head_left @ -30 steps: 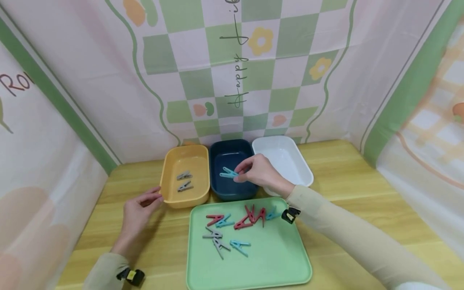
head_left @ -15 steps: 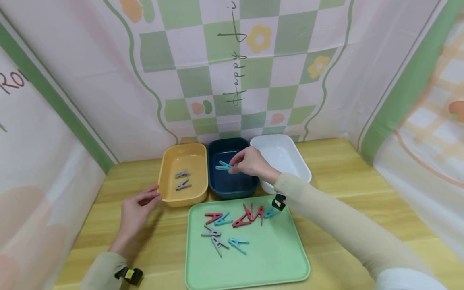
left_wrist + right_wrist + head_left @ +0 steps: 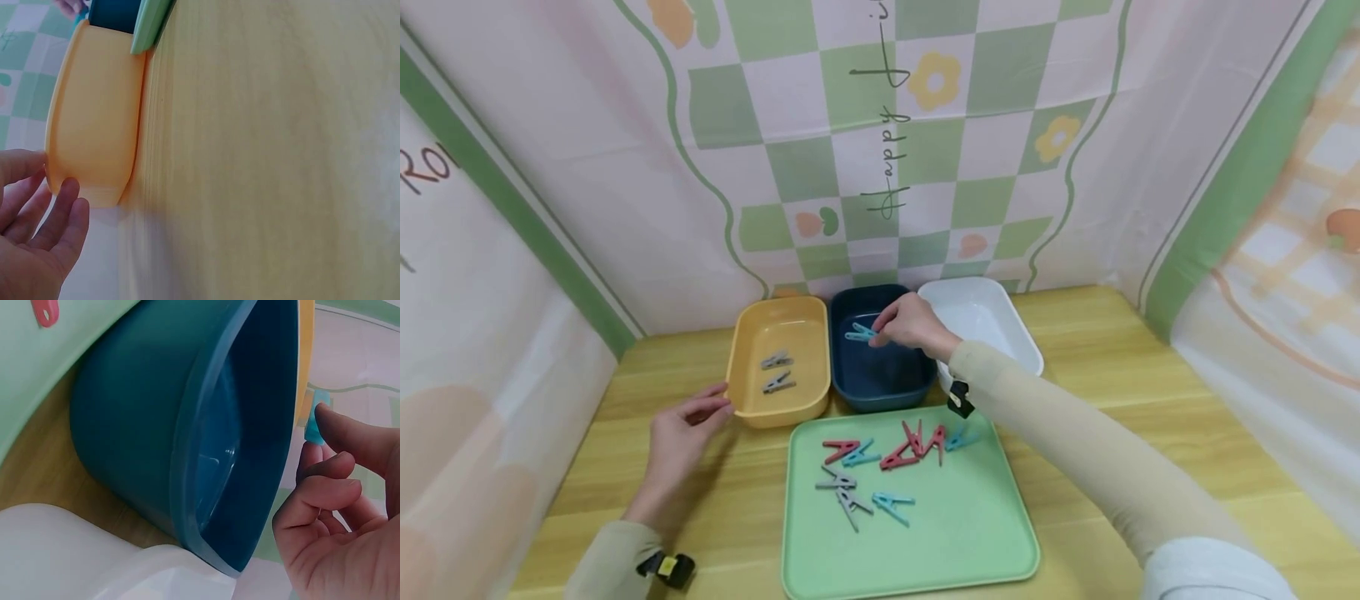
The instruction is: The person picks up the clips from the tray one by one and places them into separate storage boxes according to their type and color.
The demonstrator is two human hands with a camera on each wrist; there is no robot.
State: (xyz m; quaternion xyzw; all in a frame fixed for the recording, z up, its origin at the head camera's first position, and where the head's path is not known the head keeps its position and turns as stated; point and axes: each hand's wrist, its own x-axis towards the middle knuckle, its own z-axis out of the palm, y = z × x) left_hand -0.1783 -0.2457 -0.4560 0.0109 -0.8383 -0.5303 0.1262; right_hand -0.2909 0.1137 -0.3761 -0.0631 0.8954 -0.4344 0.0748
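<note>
The blue clip (image 3: 861,335) has been carried a little farther back over the navy bin (image 3: 880,403), away from the tray (image 3: 940,546), than it was half a second earlier. The left hand (image 3: 681,432) is kept at the corner of the yellow bin (image 3: 782,415), and the two grey clips (image 3: 779,382) there are left unmoved. From this it is judged that the placing of the blue clip is under way but not finished, since no release is shown.

The clip is held over the rear left part of the navy bin; in the right wrist view it is seen beyond the bin's rim, not down on the floor. Its long axis is laid roughly sideways across the bin. The two splayed arms are pointed left, toward the yellow bin, while the end where they meet is covered by the fingers. Which end is the biting one cannot be told.

The clip is pinched between the thumb and fingertips of the right hand (image 3: 913,323), with the other fingers curled. The left fingers are loosely bent, their tips set against the yellow bin's corner; whether the rim is truly gripped cannot be told.
</note>
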